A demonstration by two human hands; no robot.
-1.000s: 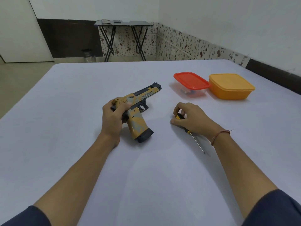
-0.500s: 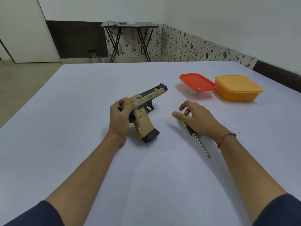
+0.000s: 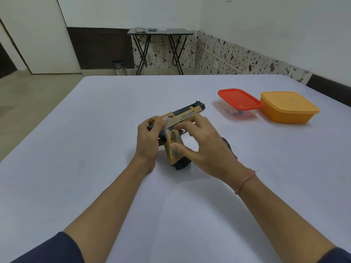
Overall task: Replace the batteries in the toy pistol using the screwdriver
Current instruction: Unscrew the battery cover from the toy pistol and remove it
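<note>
Your left hand has its fingers clamped on the rear of the toy pistol, which stands tilted on its dark grip base on the pale desk, muzzle pointing away to the right. Your right hand hovers just beside the pistol's grip with fingers spread apart, holding nothing, and it hides most of the screwdriver behind it. Further right stand a red-lidded clear box and, just beside it, an orange box.
</note>
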